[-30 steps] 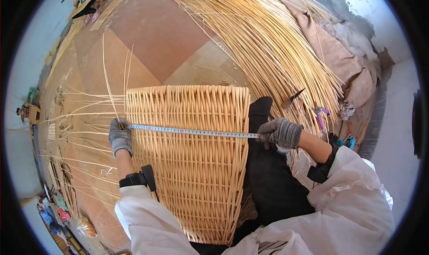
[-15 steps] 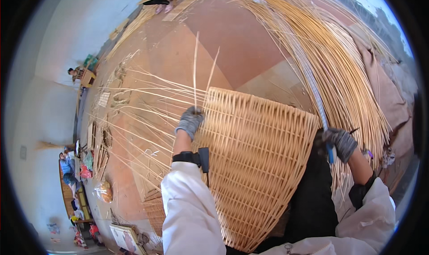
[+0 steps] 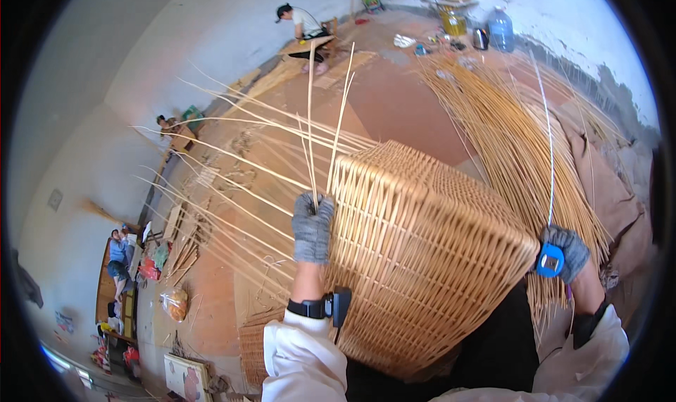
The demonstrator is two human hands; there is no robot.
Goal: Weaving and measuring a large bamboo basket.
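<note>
Here, your left hand point(image 3: 313, 227) grips canes point(image 3: 310, 106) at the wicker basket point(image 3: 429, 261)'s left edge; beside its right corner, your right hand point(image 3: 570, 252) clasps a blue tape measure point(image 3: 551, 262).

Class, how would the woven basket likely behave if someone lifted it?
The basket is probably light for its size, being woven from thin rods. It looks fairly stiff, given its boxy shape. The long loose rods may sway, being slender.

Cream stakes point(image 3: 310, 85) in left hand point(image 3: 312, 226), honey-tan basket point(image 3: 433, 261) in ribbed weave right of that grip, mottled grey gloves point(image 3: 308, 243), blue tape measure point(image 3: 550, 261) in right hand point(image 3: 569, 252), whitish blade point(image 3: 550, 162) above, golden canes point(image 3: 507, 141) beyond, white sleeves point(image 3: 306, 360) below.
</note>
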